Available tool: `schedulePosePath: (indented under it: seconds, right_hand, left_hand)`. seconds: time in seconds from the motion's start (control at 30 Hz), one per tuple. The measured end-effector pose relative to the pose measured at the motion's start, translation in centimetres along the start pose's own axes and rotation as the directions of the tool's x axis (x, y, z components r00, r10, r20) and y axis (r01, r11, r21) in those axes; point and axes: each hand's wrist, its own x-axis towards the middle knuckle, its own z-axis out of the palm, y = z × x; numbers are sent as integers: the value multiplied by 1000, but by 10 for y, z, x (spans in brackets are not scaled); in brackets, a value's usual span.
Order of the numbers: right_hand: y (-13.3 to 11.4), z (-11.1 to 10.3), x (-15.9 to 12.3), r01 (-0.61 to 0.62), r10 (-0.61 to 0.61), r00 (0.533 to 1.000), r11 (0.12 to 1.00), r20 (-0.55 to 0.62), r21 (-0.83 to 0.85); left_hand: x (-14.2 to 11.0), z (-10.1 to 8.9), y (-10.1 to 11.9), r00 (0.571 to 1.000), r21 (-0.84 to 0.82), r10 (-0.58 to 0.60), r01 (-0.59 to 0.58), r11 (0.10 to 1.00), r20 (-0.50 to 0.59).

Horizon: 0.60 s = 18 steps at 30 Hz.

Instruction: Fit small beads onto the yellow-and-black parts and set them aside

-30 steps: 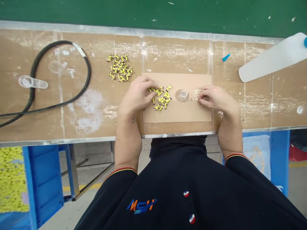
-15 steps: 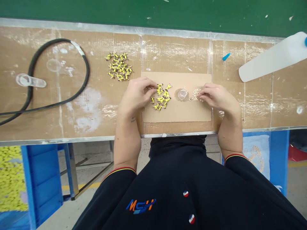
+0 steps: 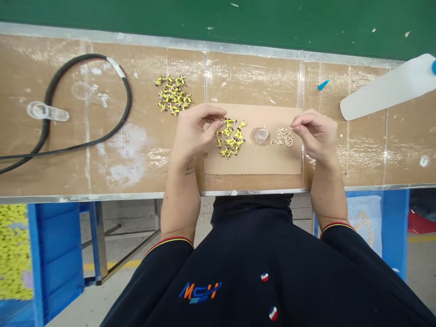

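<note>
My left hand (image 3: 200,129) is over the left edge of a cardboard sheet (image 3: 252,163), its thumb and forefinger slightly apart. Right beside those fingertips lies a loose group of small yellow figures (image 3: 232,141) with dark ends. My right hand (image 3: 316,131) is raised at the sheet's right side, thumb and forefinger pinched together; whatever is between them is too small to make out. Just left of it is a little heap of tiny pale pieces (image 3: 284,137). Between the two groups stands a small clear cup (image 3: 261,135).
A second pile of yellow figures (image 3: 174,94) lies beyond my left hand. Farther left are a black cable loop (image 3: 127,102) and a clear plastic tube (image 3: 56,113). At right are a blue cap (image 3: 323,85) and a white bottle (image 3: 381,88). Blue bins (image 3: 57,245) stand below the table edge.
My right hand has lifted from the pale pieces and moved slightly right, uncovering the heap. My left thumb and forefinger have spread a little beside the yellow figures.
</note>
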Motion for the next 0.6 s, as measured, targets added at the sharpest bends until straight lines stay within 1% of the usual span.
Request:
schedulePosePath:
  seconds: [0.07, 0.13, 0.2, 0.33, 0.37, 0.43, 0.6]
  right_hand:
    - [-2, 7, 1, 34, -29, 997, 997, -64, 70]
    - [-4, 14, 1, 47, -34, 995, 990, -97, 130]
    - [-7, 20, 0, 33, -17, 995, 985, -97, 167]
    - [-14, 31, -5, -8, 22, 998, 979, -64, 206]
    - [-16, 33, -6, -7, 20, 998, 977, -58, 212]
    - [-20, 39, -8, 18, -6, 998, 975, -55, 222]
    - [-28, 49, -12, 132, -113, 989, 967, -96, 219]
  left_hand:
    - [1, 6, 0, 997, -150, 67, -72, 986, -39]
    - [1, 14, 5, 992, -298, 111, -121, 947, -50]
    - [0, 24, 13, 991, -412, 132, -129, 902, -20]
    - [-7, 45, 34, 975, -568, 194, -101, 817, 106]
    - [-9, 50, 39, 971, -594, 199, -85, 800, 129]
    - [-13, 58, 47, 970, -592, 188, -61, 804, 154]
    - [-18, 67, 59, 974, -477, 191, -112, 871, 120]
